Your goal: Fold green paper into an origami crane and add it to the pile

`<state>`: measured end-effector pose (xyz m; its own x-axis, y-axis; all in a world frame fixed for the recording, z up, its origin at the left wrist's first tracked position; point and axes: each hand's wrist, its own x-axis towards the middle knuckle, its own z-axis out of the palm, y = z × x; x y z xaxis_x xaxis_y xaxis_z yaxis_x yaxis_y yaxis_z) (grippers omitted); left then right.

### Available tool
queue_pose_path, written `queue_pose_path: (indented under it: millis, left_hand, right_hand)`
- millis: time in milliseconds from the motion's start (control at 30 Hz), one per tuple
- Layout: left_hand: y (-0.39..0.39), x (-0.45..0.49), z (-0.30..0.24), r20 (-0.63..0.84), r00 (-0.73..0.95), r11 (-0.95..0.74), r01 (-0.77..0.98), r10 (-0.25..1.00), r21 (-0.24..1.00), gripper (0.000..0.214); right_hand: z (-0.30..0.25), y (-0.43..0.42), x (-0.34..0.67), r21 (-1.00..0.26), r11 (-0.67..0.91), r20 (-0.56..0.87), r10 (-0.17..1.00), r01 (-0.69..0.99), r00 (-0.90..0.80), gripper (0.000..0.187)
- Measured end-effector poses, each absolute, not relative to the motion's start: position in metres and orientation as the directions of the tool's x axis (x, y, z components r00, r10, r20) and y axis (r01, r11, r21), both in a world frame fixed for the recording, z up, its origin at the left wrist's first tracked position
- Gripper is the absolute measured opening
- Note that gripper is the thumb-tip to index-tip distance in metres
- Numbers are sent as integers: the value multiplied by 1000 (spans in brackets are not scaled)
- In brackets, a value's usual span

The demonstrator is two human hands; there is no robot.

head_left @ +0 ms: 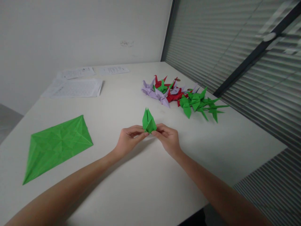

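Observation:
A small folded green paper piece [148, 121] with two upright points is pinched between both hands at the middle of the white table [141, 185]. My left hand [129, 139] grips its lower left edge with closed fingers. My right hand [167, 138] pinches its lower right edge. A creased square sheet of green paper [57, 144] lies flat to the left, well apart from the hands.
A heap of finished paper cranes, lilac [155, 92], red [172, 94] and green [199, 103], lies at the back right. Printed sheets [75, 88] rest at the far left by the wall. Slatted blinds [235, 47] run along the right side.

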<state>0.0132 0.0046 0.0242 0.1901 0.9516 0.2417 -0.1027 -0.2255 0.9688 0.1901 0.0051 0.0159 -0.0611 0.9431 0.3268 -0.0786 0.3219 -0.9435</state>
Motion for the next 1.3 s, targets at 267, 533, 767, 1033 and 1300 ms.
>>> queue_pose_path:
  millis: [267, 533, 767, 1033, 1300]
  left_hand:
    - [1, 20, 28, 135, 111, -117, -150, 985, 982, 32]
    - [4, 20, 27, 36, 173, 3, -218, 984, 976, 48]
    - [6, 18, 23, -31, 178, 65, -188, 984, 980, 35]
    - [9, 15, 22, -27, 207, 70, -201, 978, 977, 33]
    - [13, 13, 16, -6, 140, 55, -351, 990, 935, 31]
  right_hand:
    - [16, 1, 180, -961, 240, 229, 969, -141, 88, 28]
    - [13, 5, 179, -965, 169, 167, 986, -199, 28, 38]
    - [7, 7, 178, -973, 68, 69, 998, -220, 1, 40]
    - [3, 8, 183, -997, -12, -2, 990, -73, -142, 35]
    - [5, 6, 183, -999, -14, -6, 981, -40, -192, 41]
